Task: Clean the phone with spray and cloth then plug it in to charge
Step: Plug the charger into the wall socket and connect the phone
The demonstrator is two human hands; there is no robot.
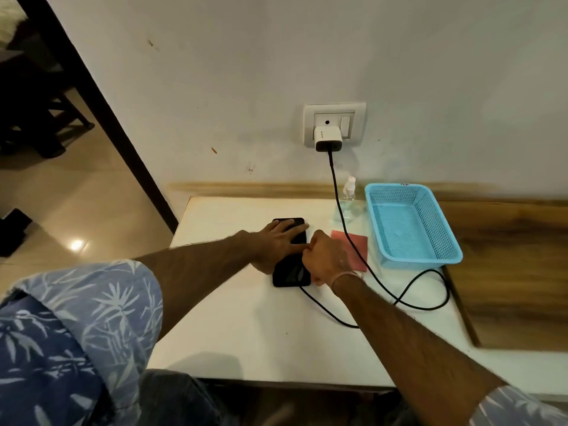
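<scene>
Leaf-printed blue sleeve (76, 318) fills the near left corner, and both bare forearms reach from it across the white table (246, 333) to the phone (292, 276).

The phone lies flat near the middle of the table, its long side pointing away from the person. It is a slim black slab with rounded corners. Its glossy screen is dark, and I cannot tell whether any smears remain on it. The left hand (278, 241) rests flat on its far half, fingers straight and slightly spread, pressing it down. The right hand (325, 259) is curled into a loose fist against the phone's right edge. Whether it pinches that edge or presses a side button is hidden.

The black cable (425, 307) runs down from the white charger (328, 138) in the wall socket (334, 124). It crosses the red cloth (353, 241), loops beside the blue basket (412, 226) and meets the phone's near end, so charging looks like the step in hand.

To finish it well, the left palm should hold the phone steady while the connector is checked for a full, straight seating. The dark screen gives no sign of charging, so waking it would confirm that. Slack in the loop should stay so nothing tugs the port. The spray bottle (349, 198) stands just beside the cable, where a pull on the cable might knock it over.
</scene>
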